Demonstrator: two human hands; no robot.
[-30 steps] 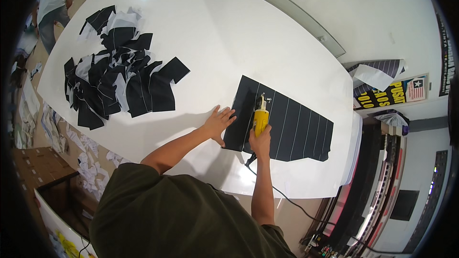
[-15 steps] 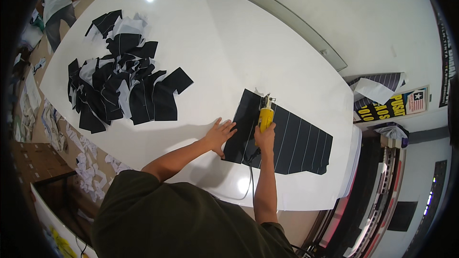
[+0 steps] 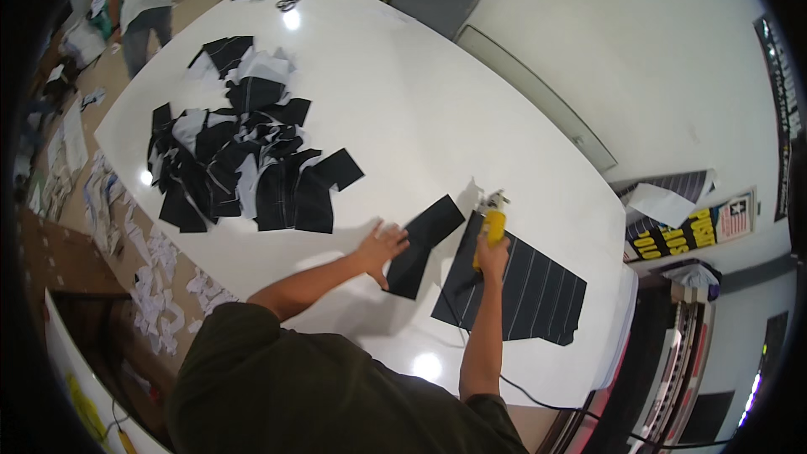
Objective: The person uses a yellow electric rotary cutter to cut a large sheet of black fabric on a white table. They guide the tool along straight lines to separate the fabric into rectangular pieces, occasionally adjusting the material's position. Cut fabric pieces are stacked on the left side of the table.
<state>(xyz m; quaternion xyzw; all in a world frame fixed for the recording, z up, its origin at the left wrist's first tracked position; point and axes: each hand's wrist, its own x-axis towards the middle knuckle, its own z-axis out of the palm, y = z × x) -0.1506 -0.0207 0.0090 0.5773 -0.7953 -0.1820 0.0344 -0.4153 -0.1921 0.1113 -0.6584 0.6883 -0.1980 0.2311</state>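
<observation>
My left hand (image 3: 382,250) lies with spread fingers at the left edge of a dark cut strip of fabric (image 3: 427,240) on the white table. My right hand (image 3: 493,256) is wrapped round the yellow body of a handheld electric fabric cutter (image 3: 494,224). The cutter's metal head is at the far left corner of a larger dark fabric piece (image 3: 538,290) with pale lines. Bare tabletop shows between the strip and this larger piece. The cutter's black cord (image 3: 546,404) runs past my right forearm.
A heap of dark and white fabric pieces (image 3: 261,160) lies on the left of the white table (image 3: 403,118). Scissors (image 3: 293,0) rest at the far end. Paper scraps (image 3: 155,286) litter the floor. A person (image 3: 143,13) stands beyond the far left edge.
The strip has come apart from the larger dark piece and shifted left, turning slightly. My right hand and the cutter are a little further right and nearer. The whole view has shifted.
</observation>
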